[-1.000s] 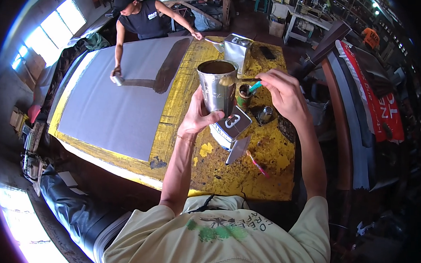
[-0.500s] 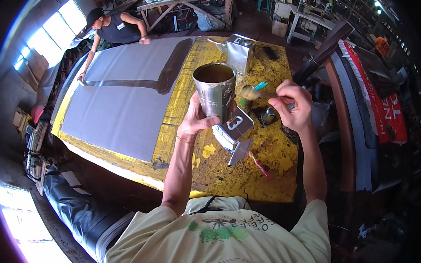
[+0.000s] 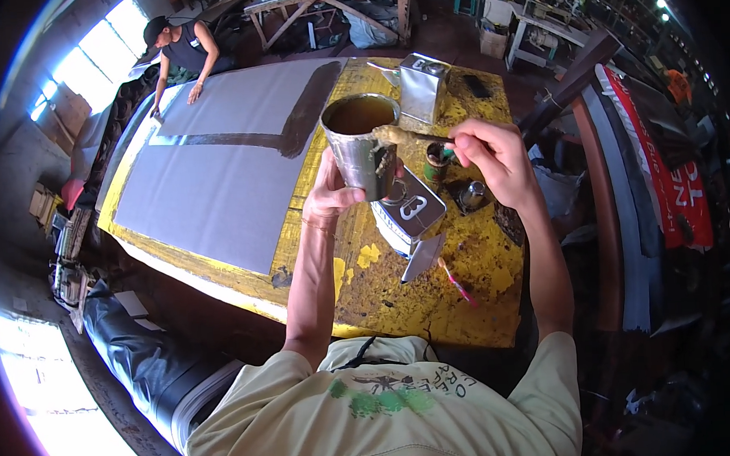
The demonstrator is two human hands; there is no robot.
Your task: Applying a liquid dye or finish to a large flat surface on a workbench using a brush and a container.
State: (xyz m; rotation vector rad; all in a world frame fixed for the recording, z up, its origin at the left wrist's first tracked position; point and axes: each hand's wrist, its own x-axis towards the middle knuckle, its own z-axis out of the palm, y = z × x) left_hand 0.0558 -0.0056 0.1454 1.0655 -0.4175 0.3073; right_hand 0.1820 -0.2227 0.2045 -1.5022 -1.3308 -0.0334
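Observation:
My left hand [image 3: 335, 188] grips a shiny metal cup [image 3: 361, 147] filled with amber-brown liquid, raised above a yellow, paint-stained table [image 3: 401, 300]. In my right hand [image 3: 492, 153] I hold a brush [image 3: 406, 135] whose wet, glue-laden bristles rest at the cup's right rim. Right under the cup lies a rectangular tin can [image 3: 409, 214] on its side, and a small round tin [image 3: 437, 161] stands just behind it.
A large grey sheet [image 3: 216, 177] with a dark wet stripe covers the table's left half; another person [image 3: 182, 57] at the far corner presses on it. Also on the table: a square metal can [image 3: 422, 85], a scraper blade [image 3: 423, 258], a pink stick [image 3: 457, 283], a round lid [image 3: 471, 195].
My left hand has lifted the cup higher. My right hand has brought the brush up from the small tin to the cup's rim. The other person has shifted left along the sheet.

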